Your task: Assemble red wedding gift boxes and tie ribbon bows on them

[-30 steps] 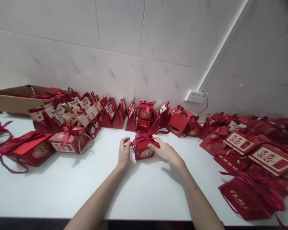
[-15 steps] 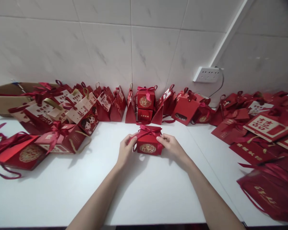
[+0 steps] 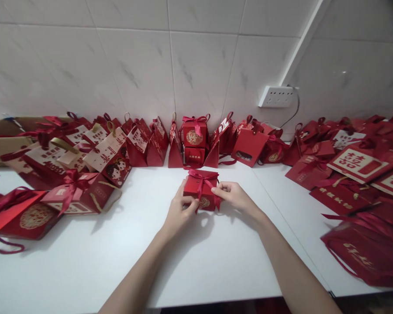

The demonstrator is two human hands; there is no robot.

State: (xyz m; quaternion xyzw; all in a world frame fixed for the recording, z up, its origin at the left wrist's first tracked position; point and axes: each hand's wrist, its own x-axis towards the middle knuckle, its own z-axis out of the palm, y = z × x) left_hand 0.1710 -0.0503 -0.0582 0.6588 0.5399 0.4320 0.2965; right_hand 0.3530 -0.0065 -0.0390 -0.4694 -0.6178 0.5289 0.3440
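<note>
A small red gift box (image 3: 191, 188) with a gold round print on its front stands on the white table in front of me. A dark pink ribbon (image 3: 200, 179) is tied in a bow on its lid, with tails hanging down the front. My left hand (image 3: 180, 211) is at the box's front left corner, thumb and finger closed at a ribbon tail, another finger along the box's left side. From the right, my right hand (image 3: 234, 197) pinches the ribbon near the box's front right edge. The hands partly cover the gold print.
Behind the box, a row of red gift boxes (image 3: 194, 133) stands against the tiled wall. More boxes and bags with ribbons (image 3: 74, 192) lie at left, near a cardboard carton (image 3: 6, 148). Red bags (image 3: 363, 257) are piled at right. A power strip (image 3: 277, 97) hangs on the wall.
My left hand has moved from the bow's left side down to the front of the box. The ribbon tails now hang over the front. My right hand stays at the right side.
</note>
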